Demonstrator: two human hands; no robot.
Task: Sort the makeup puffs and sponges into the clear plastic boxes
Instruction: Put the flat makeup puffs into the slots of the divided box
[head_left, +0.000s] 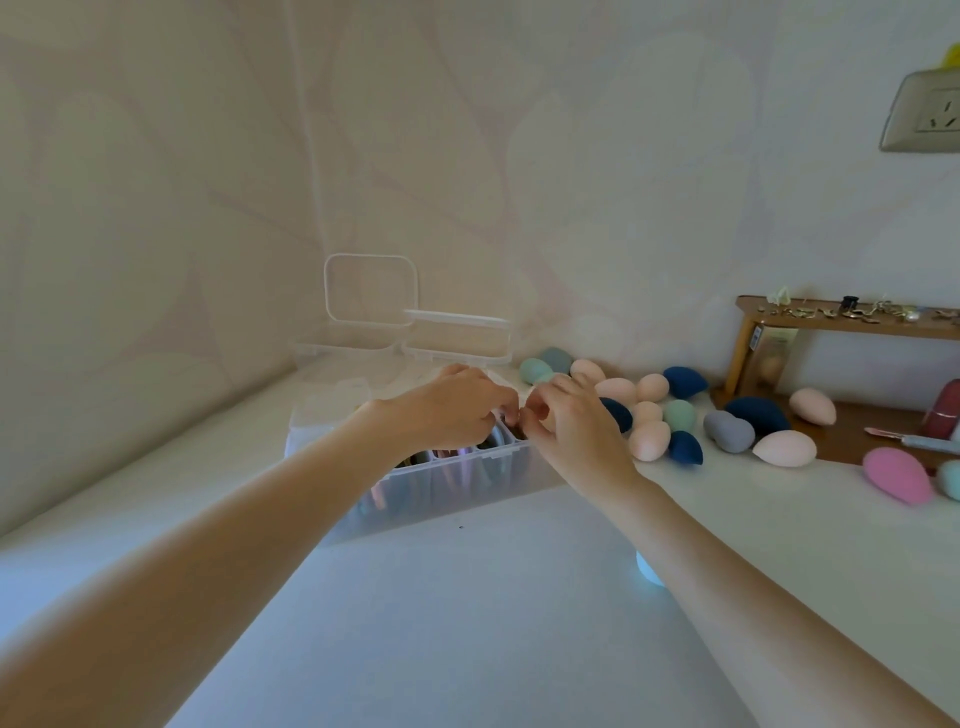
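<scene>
A clear divided box (457, 486) stands at the table's middle with flat makeup puffs (452, 460) on edge in its compartments. My left hand (447, 410) and my right hand (566, 426) meet over the box's right end. The curled fingertips of both pinch the top of a puff (500, 434) in a right-hand compartment, and the hands hide most of it. Several egg-shaped sponges (649, 439) in pink, navy, teal and grey lie loose on the table to the right.
Two more clear boxes stand behind against the wall, one (345, 343) with its lid up, one (457, 338) with a lid on. A wooden shelf (852, 325) with small trinkets stands at the right, and a pink sponge (896, 475) lies near it. A pale blue object (649, 571) peeks out under my right forearm.
</scene>
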